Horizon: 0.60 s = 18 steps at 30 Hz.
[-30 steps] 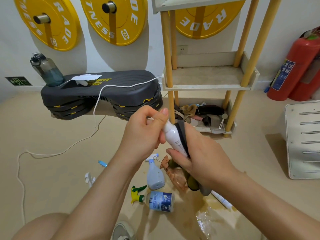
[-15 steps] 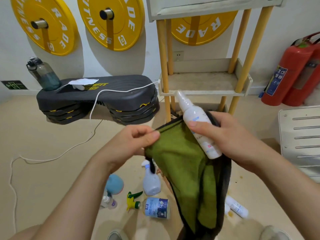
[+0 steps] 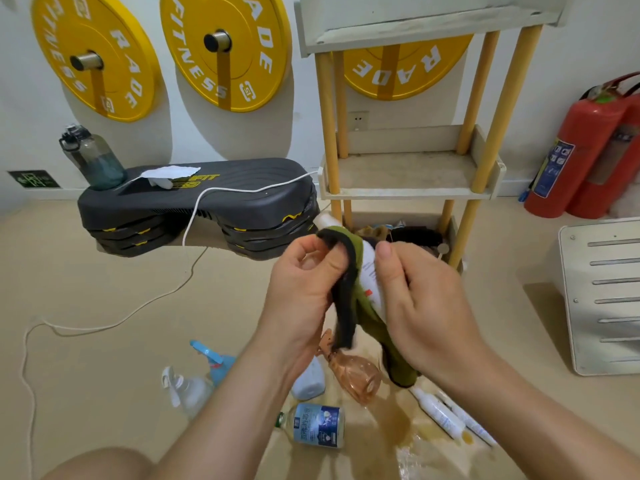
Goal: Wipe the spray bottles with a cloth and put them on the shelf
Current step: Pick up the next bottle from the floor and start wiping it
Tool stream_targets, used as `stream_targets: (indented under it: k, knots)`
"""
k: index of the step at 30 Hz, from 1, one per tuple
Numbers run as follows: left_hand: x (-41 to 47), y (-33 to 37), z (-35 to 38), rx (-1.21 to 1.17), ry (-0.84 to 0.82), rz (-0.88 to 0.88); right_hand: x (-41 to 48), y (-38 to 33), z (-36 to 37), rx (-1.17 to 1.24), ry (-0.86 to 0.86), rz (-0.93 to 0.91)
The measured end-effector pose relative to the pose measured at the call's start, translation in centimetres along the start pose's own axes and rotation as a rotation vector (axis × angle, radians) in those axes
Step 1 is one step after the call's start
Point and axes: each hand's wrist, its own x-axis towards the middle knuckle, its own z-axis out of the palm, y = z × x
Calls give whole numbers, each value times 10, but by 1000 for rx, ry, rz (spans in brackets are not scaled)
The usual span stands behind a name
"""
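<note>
A white spray bottle is held upright at the centre, half wrapped in a green cloth with a black edge. My right hand grips the bottle's body. My left hand pinches the cloth against the bottle's left side. Several other spray bottles lie on the floor below: an amber one, a blue-labelled one, a clear one, a pale blue one and two slim white ones. The wooden shelf stands just behind my hands, its middle tier bare.
A black step platform with a water bottle and a white cable sits at the left. Red fire extinguishers stand at the right, a white slotted panel beside them. A wet patch spreads on the floor.
The cloth, spread open half a second ago, is now bunched around the bottle. My left hand has come in against the bottle and both hands sit lower.
</note>
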Motion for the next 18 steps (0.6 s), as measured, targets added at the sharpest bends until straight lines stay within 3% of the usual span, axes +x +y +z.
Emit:
stream_targets:
  k: [4,7,9,14,16,18]
  knots:
    - [4,4,-2,78,168,-30,-9,0,10,-227,17,-102]
    - [10,11,-9,4,165,-89,-9,-3,12,-253,-15,-148]
    - [12,13,-10,-80,127,-113,-6,-4,12,-18,-68,-1]
    - [10,8,-8,-257,-17,-110,6,-13,5,784,-172,855]
    - [5,2,-2,-283,-31,-107,9,-18,1,931,-128,952]
    - [0,-10,8,-260,5,-109,8,-19,3,813,-64,826]
